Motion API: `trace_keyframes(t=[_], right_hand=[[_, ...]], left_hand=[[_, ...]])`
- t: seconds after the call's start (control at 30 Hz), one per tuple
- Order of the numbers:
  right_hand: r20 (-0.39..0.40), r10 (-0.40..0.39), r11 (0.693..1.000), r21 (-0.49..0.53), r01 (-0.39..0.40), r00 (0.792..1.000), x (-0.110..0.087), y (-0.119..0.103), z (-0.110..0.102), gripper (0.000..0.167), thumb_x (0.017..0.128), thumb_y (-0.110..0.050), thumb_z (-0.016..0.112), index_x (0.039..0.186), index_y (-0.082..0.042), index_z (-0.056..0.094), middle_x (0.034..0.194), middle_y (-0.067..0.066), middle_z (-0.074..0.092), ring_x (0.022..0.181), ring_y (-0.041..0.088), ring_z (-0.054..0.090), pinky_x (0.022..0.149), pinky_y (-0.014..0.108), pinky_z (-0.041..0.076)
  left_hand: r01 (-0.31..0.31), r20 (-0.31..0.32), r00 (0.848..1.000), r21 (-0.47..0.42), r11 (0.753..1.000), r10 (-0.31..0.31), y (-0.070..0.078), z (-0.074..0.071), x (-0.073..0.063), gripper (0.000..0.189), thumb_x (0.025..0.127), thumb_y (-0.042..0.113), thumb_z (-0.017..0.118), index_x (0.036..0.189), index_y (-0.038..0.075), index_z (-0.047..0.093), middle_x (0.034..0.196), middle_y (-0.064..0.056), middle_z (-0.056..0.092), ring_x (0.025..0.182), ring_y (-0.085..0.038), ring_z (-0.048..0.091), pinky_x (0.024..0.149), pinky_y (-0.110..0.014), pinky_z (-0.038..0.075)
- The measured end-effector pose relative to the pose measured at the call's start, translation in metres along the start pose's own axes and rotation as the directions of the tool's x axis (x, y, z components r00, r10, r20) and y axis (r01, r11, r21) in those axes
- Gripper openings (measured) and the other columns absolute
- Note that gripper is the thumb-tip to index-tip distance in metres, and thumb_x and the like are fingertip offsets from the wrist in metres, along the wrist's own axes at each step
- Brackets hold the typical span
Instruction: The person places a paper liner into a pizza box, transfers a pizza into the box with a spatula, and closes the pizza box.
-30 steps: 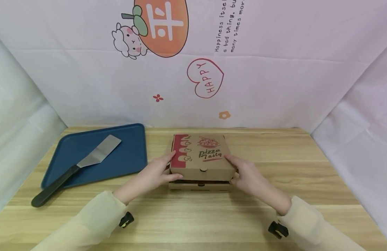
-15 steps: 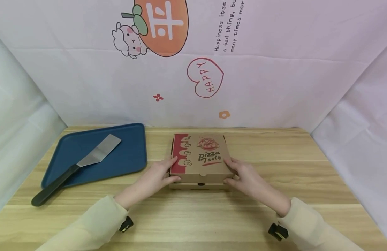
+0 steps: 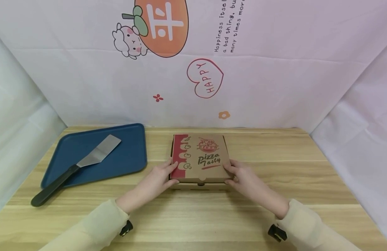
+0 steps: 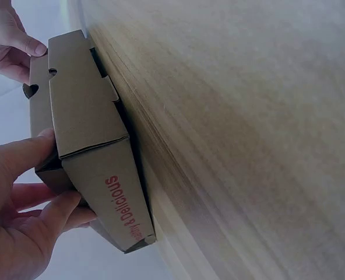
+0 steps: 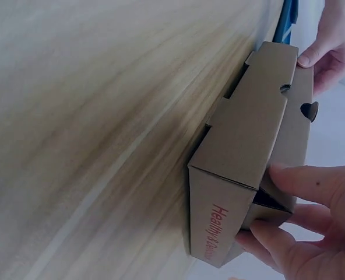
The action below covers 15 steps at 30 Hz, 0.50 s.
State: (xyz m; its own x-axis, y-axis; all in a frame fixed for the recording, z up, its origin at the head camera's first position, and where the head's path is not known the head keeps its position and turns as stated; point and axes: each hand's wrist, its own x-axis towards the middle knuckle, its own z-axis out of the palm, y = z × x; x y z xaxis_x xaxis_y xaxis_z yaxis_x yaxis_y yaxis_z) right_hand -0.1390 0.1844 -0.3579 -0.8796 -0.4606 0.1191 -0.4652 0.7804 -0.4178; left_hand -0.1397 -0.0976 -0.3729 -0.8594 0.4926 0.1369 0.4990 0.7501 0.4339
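Note:
A small brown cardboard pizza box (image 3: 193,153) sits on the table with its printed lid nearly down over the base (image 4: 82,99). My left hand (image 3: 156,177) grips the lid's front left corner, thumb at the front flap and fingers along the side. At the front right corner, my right hand (image 3: 247,179) holds the lid the same way. In the right wrist view, a dark narrow gap shows between lid and base by the thumb, and the lid's front flap (image 5: 295,128) stands partly inside the base's front wall. The box's contents are hidden.
To the left lies a blue tray (image 3: 130,157), and across it a metal spatula (image 3: 99,151) whose black handle reaches over the tray's front edge. A printed white cloth (image 3: 268,87) hangs behind the wooden table (image 3: 294,160).
The lid's front edge has come down toward the base, narrowing the front gap. Both hands have moved down slightly with it, and the tray and spatula are unmoved.

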Motion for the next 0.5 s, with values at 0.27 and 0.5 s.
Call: trace_keyframes(t=[0.27,0.5], right_hand=[[0.023,-0.095,0.989,-0.113,0.097,0.995,-0.0051,-0.0060,0.0037,0.025,0.081,-0.001,0.064,0.103,0.012,0.063,0.121,0.033,0.049,0.096,0.038,0.060,0.073,0.032,0.051],[0.029,-0.086,0.993,-0.079,0.088,0.996,-0.0060,-0.0066,0.0038,0.025,0.083,0.001,0.061,0.105,0.013,0.061,0.122,0.033,0.047,0.108,0.042,0.052,0.080,0.037,0.048]], left_hand=[[-0.084,-0.011,0.996,0.078,0.993,0.085,0.0017,0.0033,-0.0042,0.035,0.084,0.016,0.064,0.109,-0.009,0.061,0.126,-0.027,0.048,0.112,-0.035,0.052,0.082,-0.037,0.048],[-0.135,0.000,0.991,0.150,0.979,0.137,0.0036,0.0021,-0.0037,0.034,0.085,0.016,0.063,0.108,-0.009,0.061,0.122,-0.027,0.052,0.114,-0.035,0.051,0.082,-0.039,0.048]])
